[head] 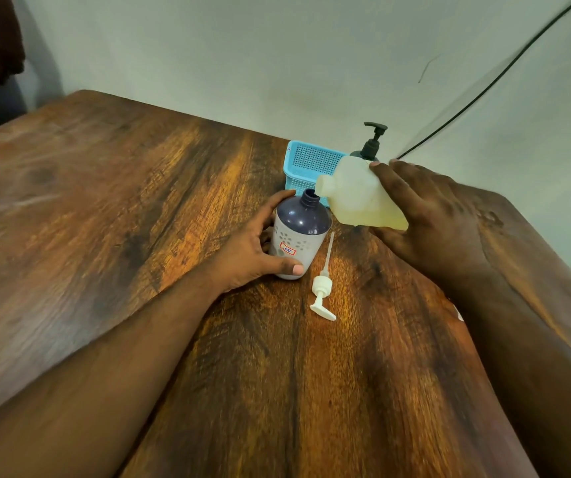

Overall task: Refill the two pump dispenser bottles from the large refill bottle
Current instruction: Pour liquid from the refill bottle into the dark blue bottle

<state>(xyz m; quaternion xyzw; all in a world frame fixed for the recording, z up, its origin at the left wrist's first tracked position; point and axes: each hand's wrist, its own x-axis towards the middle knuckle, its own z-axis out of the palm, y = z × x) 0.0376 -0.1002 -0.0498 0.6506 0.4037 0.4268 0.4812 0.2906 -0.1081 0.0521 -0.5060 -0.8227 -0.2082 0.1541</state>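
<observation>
A dark-shouldered dispenser bottle (299, 232) with a white patterned label stands upright on the wooden table (139, 219), its neck uncapped. My left hand (256, 250) grips its body from the left. My right hand (428, 215) holds the large translucent refill bottle (359, 198) tipped on its side, yellowish liquid pooled low, its mouth at the dispenser's open neck. The white pump head (323, 288) with its long tube lies flat on the table just right of the dispenser. A second dispenser with a black pump (373, 141) stands behind the refill bottle, mostly hidden.
A light blue mesh basket (306, 165) sits against the wall behind the bottles. A black cable (497, 77) runs diagonally along the wall at the right. The table's right edge lies close beyond my right forearm.
</observation>
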